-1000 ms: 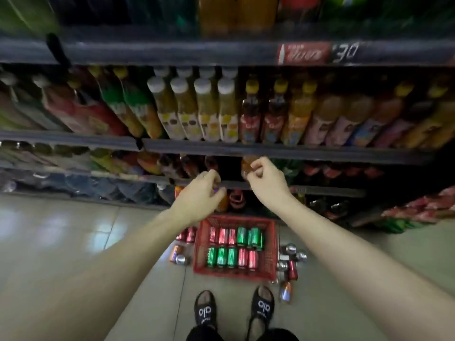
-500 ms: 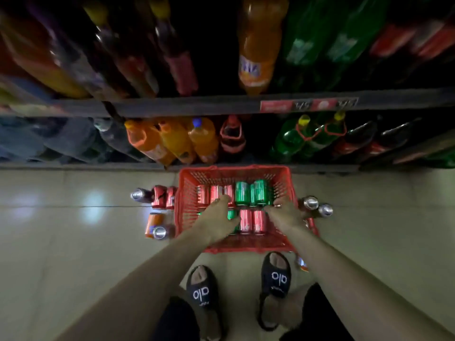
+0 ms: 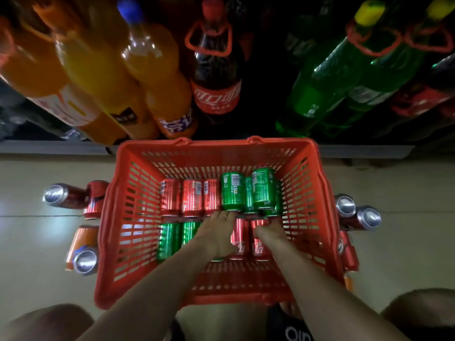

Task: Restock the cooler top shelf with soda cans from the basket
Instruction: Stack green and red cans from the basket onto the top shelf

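A red plastic basket [image 3: 128, 217] stands on the floor in front of me, with soda cans lying in two rows inside. The far row has red cans [image 3: 190, 196] and green cans [image 3: 232, 193]. The near row has green cans [image 3: 170, 239] on the left and red cans [image 3: 240, 238] on the right. My left hand [image 3: 216, 233] lies over a near-row can that is mostly hidden, fingers hooked over its far end. My right hand [image 3: 268, 232] curls over the rightmost red can [image 3: 258, 249]. The cooler's top shelf is out of view.
Loose cans lie on the tiled floor at the basket's left [image 3: 61, 195] and right [image 3: 357, 215], including an orange can [image 3: 82, 247]. Large orange [image 3: 157, 77], cola [image 3: 215, 77] and green [image 3: 344, 77] bottles fill the lowest shelf just beyond. My knees frame the bottom corners.
I have crouched down from the shelf to the basket. Both hands dropped from the shelf edge into the basket and now sit on near-row cans; the view is much closer.
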Action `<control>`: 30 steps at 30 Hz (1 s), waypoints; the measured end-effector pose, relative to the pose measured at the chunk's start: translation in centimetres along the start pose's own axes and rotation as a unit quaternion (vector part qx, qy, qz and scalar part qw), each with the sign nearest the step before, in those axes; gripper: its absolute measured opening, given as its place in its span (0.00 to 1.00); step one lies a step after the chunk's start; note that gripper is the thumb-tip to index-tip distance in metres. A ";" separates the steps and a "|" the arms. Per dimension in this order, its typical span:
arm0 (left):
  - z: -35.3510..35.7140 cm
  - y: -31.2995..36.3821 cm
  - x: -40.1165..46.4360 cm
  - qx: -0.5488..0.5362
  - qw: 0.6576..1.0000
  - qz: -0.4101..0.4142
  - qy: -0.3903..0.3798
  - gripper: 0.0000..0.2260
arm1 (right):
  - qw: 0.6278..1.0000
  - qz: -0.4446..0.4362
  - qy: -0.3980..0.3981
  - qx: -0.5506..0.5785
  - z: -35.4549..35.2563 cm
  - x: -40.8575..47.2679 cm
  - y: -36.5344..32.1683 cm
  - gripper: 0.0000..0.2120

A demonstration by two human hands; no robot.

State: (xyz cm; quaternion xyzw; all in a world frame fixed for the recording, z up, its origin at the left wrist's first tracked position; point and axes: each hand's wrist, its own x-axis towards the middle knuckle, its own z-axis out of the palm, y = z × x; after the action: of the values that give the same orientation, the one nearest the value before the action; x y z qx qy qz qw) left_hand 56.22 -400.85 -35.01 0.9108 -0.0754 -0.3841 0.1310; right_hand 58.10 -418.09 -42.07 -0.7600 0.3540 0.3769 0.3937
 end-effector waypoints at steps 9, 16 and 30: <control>2.5 0.5 1.9 0.137 0.990 0.019 -0.009 0.56 | 0.988 0.048 -0.070 0.130 -1.3 -3.5 -1.0 0.37; 3.2 1.1 2.9 0.197 0.980 0.025 0.011 0.57 | 0.990 0.066 -0.081 0.095 -1.2 -0.5 0.5 0.44; 3.0 0.3 2.7 0.056 0.996 0.056 0.046 0.41 | 0.984 0.090 -0.126 0.088 -0.3 4.1 3.4 0.47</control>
State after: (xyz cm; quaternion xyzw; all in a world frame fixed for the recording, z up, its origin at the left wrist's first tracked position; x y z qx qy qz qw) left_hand 55.91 -402.34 -38.77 0.9276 -0.1420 -0.3294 0.1047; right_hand 57.27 -420.80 -46.56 -0.6340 0.3998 0.4711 0.4650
